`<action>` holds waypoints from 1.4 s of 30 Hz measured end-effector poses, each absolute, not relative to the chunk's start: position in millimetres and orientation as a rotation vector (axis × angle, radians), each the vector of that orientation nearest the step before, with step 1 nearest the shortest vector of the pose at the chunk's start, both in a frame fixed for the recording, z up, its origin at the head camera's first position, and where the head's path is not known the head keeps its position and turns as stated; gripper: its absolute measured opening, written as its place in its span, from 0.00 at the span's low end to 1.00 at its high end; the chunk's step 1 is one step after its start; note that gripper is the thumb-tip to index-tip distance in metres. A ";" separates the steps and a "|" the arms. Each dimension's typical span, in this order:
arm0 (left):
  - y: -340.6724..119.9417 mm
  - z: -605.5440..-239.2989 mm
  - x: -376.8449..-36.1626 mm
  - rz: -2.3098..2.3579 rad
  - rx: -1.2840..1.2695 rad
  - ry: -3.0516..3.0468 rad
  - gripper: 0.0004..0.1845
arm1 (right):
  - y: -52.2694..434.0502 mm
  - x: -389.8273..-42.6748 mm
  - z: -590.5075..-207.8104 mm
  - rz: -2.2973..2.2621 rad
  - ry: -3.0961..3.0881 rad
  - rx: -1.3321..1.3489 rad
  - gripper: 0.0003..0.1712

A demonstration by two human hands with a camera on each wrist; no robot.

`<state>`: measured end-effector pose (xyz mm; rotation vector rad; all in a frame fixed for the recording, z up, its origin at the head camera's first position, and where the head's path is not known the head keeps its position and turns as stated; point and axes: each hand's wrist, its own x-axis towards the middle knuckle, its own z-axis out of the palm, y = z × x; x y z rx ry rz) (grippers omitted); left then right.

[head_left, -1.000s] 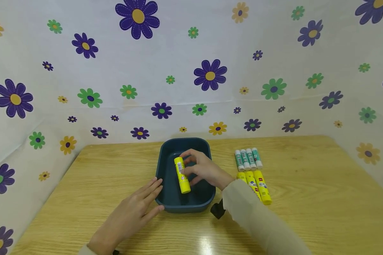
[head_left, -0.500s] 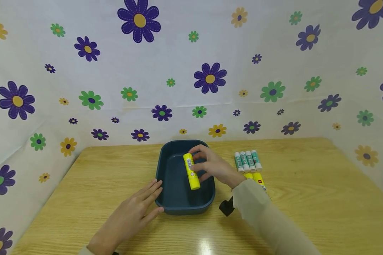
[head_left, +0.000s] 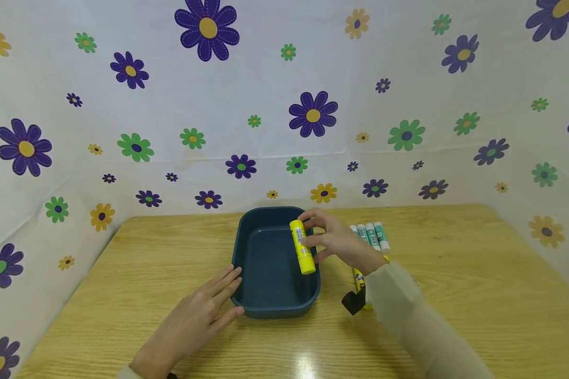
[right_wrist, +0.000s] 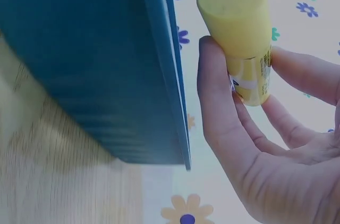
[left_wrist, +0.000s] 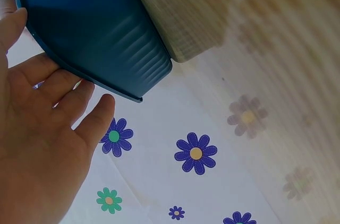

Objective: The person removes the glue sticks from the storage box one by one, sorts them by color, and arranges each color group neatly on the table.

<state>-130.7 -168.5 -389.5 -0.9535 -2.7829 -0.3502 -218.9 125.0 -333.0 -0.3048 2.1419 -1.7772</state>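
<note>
1. One yellow glue stick [head_left: 302, 247] has moved since a second ago: the right hand [head_left: 337, 242] has carried it from the middle of the dark blue tray [head_left: 271, 305] to above the tray's right rim, and the stick no longer rests on the tray floor.
2. The stick is a short bright yellow cylinder with a printed label, its flat end turned toward the right wrist camera.
3. The right grip pinches the stick, thumb on one side and curled fingers [right_wrist: 297, 72] on the other.
4. The left hand [head_left: 196, 316] lies flat on the wooden surface [head_left: 455, 295], fingers spread and straight, their tips touching the tray's near left corner, as before.
5. More glue sticks lie right of the tray: green-and-white ones [head_left: 374, 234] and yellow ones [head_left: 359, 277], partly hidden by the right sleeve [head_left: 408, 310].
</note>
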 end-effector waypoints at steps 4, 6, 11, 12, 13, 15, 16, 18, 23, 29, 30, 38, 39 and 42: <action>-168.6 -388.7 -130.9 -0.341 -0.948 -2.782 0.32 | 134.6 -217.9 -332.6 -1.775 2.152 -0.298 0.28; -168.7 -388.4 -131.0 -0.331 -0.953 -2.781 0.32 | 139.2 -217.4 -333.1 -1.767 2.152 -0.304 0.29; -168.2 -388.0 -130.8 -0.317 -0.970 -2.782 0.33 | 151.1 -215.7 -334.7 -1.750 2.163 -0.307 0.30; -168.1 -388.0 -130.7 -0.316 -0.969 -2.785 0.33 | 153.6 -215.3 -334.9 -1.746 2.170 -0.310 0.30; -168.2 -388.1 -130.4 -0.315 -0.967 -2.785 0.33 | 155.9 -214.7 -334.9 -1.742 2.177 -0.307 0.30; -168.5 -388.3 -129.9 -0.312 -0.964 -2.786 0.33 | 161.0 -213.7 -334.8 -1.733 2.193 -0.311 0.30; -168.6 -388.4 -129.8 -0.312 -0.963 -2.785 0.33 | 163.7 -213.4 -334.9 -1.729 2.202 -0.312 0.30; -168.7 -388.5 -129.6 -0.315 -0.963 -2.784 0.33 | 169.6 -212.9 -335.3 -1.730 2.210 -0.314 0.30; -168.8 -387.6 -129.6 -0.308 -0.962 -2.777 0.32 | 183.3 -209.8 -334.7 -1.717 2.232 -0.327 0.30; -168.3 -387.8 -129.9 -0.317 -0.965 -2.763 0.31 | 199.0 -203.6 -337.4 -1.642 2.292 -0.301 0.30; -168.1 -388.0 -130.0 -0.321 -0.965 -2.762 0.31 | 202.1 -202.8 -338.3 -1.631 2.300 -0.291 0.31; -167.9 -388.7 -130.3 -0.350 -0.972 -2.765 0.31 | 227.6 -196.1 -344.4 -1.598 2.328 -0.241 0.31; -168.0 -388.7 -130.3 -0.352 -0.972 -2.766 0.32 | 230.3 -195.3 -345.2 -1.600 2.326 -0.240 0.31; -168.2 -388.9 -130.3 -0.348 -0.968 -2.771 0.32 | 238.5 -193.0 -347.2 -1.603 2.323 -0.234 0.32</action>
